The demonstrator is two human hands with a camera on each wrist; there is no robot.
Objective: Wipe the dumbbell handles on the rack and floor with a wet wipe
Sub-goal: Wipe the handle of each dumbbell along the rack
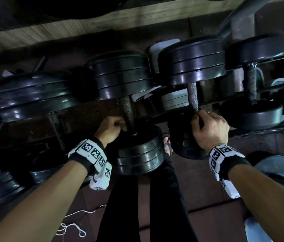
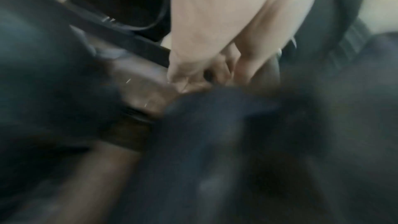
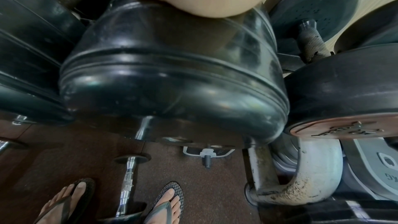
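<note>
We note two knurled dumbbell handles on the rack [image 1: 266,100], both running away from us, far plates up and near plates toward our legs. The left hand [image 1: 110,128] sits at the near end of the left dumbbell handle [image 1: 128,110], fingers curled against the bar just above the near plate [image 1: 140,151]; the left wrist view is blurred and shows curled fingers [image 2: 193,81] meeting a dark bar, nothing finer. The right hand [image 1: 209,128] is clenched around the near end of the right dumbbell handle [image 1: 193,96], knuckles toward us, directly over its near plate [image 3: 172,74]. No wet wipe is visible in any view; whether one is bunched inside either fist we cannot tell. Key relation: each bar's long axis extends from the fingers straight away toward the far plates, so most of the knurling lies beyond the fists, uncovered. We judge that the coming stroke would have to travel along that axis, away from the body. Each hand is nearest its own bar, neither needs to cross. A third handle [image 1: 251,84], wrapped and worn, lies further right, nearer the right hand. A chrome bar [image 3: 129,185] lies on the floor between the sandalled feet.
</note>
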